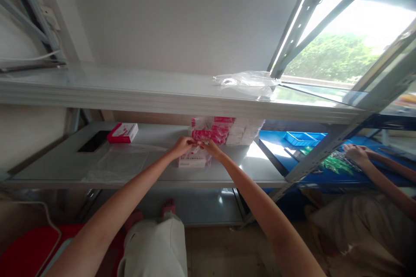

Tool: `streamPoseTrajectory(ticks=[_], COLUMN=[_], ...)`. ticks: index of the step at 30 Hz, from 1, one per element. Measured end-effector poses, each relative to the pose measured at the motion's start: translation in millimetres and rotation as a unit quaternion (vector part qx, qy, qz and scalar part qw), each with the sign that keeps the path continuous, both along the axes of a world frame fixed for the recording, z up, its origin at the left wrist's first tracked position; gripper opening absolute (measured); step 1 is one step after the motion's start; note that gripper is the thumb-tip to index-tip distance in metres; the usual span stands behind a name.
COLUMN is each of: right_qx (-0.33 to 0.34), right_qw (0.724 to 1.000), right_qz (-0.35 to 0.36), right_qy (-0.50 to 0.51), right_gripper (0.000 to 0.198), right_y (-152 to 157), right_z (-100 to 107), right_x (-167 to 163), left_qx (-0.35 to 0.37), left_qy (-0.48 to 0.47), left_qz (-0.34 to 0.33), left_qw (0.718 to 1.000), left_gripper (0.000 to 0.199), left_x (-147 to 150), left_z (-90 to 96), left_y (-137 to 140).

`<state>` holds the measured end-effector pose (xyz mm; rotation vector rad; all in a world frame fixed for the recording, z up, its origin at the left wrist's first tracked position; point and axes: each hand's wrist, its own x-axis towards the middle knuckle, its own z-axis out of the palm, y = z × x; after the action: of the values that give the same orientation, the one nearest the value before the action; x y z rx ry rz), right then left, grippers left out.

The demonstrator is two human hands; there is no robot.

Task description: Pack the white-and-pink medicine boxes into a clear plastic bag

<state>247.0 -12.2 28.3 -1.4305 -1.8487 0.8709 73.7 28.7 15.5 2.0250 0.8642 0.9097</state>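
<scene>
Box (192, 163) in a clear bag (196, 150) lies just below our left hand (184, 145) and right hand (210, 148), about equally near, its long side running left to right; both pinch the bag's top. Behind the box stand pink packs (219, 132).

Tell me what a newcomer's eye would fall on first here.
Probably the left hand and right hand, meeting mid-picture, apparently pinching the top of a clear bag around a pale box on the middle shelf. Next, the vivid pink-and-white box beside a black phone, toward that shelf's left end. Then the glaring window at upper right.
</scene>
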Motion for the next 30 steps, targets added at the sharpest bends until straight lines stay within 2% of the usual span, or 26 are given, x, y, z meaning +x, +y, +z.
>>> streamPoseTrajectory(ticks=[3, 6, 11, 14, 16, 23, 26, 30], right_qx=[0.011, 0.052, 0.138, 0.156, 0.178, 0.276, 0.329, 0.376], right_qw=[1.0, 0.998, 0.973, 0.956, 0.945, 0.91, 0.892, 0.858], right_qz=[0.013, 0.023, -0.075, -0.091, -0.095, -0.151, -0.161, -0.205], right_qy=[-0.008, -0.038, -0.168, -0.231, -0.258, -0.271, -0.265, -0.283], right_gripper=[0.023, 0.016, 0.027, 0.026, 0.022, 0.013, 0.013, 0.016], right_y=[2, 2, -4, -7, -7, -5, -11, -38], right_z=[-1, 1, 4, 3, -1, -15, -23, -44], right_x=[9, 10, 2, -4, -6, -5, 3, 18], left_qx=[-0.023, -0.035, -0.041, -0.031, -0.018, 0.058, 0.107, 0.157], left_qy=[-0.003, -0.014, -0.009, 0.008, 0.02, 0.053, 0.078, 0.136], left_qz=[-0.033, -0.04, -0.014, -0.008, -0.003, 0.055, 0.075, 0.071], left_qw=[0.999, 0.998, 0.999, 0.999, 1.0, 0.995, 0.988, 0.976], left_gripper=[0.012, 0.012, 0.029, 0.018, 0.01, 0.012, 0.016, 0.019], left_x=[-3, -3, -2, 1, 4, 5, -6, -35], left_z=[-1.7, -6.3, -14.9, -18.6, -20.0, -15.9, -11.2, -10.2], left_y=[4, 8, 21, 27, 30, 28, 27, 35])
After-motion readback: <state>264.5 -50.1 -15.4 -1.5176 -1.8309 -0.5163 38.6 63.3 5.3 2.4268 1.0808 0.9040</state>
